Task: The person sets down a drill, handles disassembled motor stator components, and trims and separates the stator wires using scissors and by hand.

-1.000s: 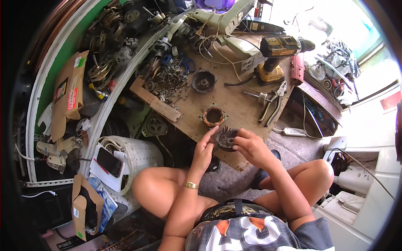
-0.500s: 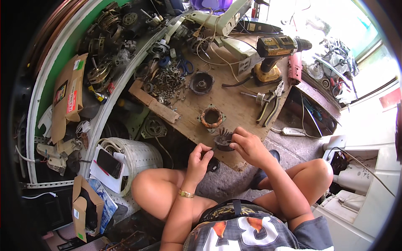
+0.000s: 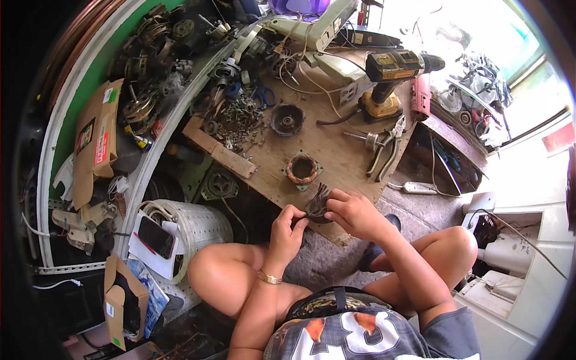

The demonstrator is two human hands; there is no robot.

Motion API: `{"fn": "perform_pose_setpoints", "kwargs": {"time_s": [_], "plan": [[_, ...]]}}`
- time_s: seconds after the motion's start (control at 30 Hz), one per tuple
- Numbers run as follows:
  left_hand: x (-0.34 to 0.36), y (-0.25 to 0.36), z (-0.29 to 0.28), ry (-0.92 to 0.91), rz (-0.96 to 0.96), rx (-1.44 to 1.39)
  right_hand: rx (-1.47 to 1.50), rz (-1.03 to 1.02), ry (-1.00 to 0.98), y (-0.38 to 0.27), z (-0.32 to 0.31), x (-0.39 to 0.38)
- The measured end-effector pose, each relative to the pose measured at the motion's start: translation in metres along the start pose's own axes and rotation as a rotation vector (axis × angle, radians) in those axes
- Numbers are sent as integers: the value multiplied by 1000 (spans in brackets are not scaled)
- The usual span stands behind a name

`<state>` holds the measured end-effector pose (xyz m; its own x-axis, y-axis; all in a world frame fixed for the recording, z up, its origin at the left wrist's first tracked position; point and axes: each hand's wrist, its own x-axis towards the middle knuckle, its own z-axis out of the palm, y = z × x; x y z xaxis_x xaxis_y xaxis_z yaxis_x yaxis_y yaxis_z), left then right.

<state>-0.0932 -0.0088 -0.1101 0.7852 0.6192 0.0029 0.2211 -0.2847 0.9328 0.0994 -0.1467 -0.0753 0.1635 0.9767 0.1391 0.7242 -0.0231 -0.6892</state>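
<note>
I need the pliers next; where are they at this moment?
In the head view, the pliers lie on the wooden board, right side, just below the yellow cordless drill.

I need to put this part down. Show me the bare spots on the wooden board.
Bare wood lies between the copper-wound stator and the pliers, and between the stator and the black round housing. The pile of screws and tangled wires crowd the far-left part.

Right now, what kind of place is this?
Probably a small repair workshop for motors and appliances: a cordless drill and pliers lie on a wooden board, with a copper-wound motor coil and piled metal scrap nearby.
</note>
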Motion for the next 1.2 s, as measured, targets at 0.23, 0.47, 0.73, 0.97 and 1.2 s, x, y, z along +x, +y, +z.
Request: {"fn": "perform_pose_setpoints", "kwargs": {"time_s": [0.23, 0.47, 0.73, 0.97, 1.2], "plan": [[-14, -4, 3, -4, -150, -165, 45, 87, 90, -6, 2, -8], [-20, -14, 2, -50, -156, -138, -46, 64, 198, -8, 16, -17], [-20, -16, 1, 14, -196, -117, -34, 54, 255, -7, 29, -25], [-12, -11, -1, 39, -101, -72, -26, 54, 237, -5, 32, -27], [-9, -1, -3, -7, -33, -10, 6, 54, 197, -11, 32, -26]]}}
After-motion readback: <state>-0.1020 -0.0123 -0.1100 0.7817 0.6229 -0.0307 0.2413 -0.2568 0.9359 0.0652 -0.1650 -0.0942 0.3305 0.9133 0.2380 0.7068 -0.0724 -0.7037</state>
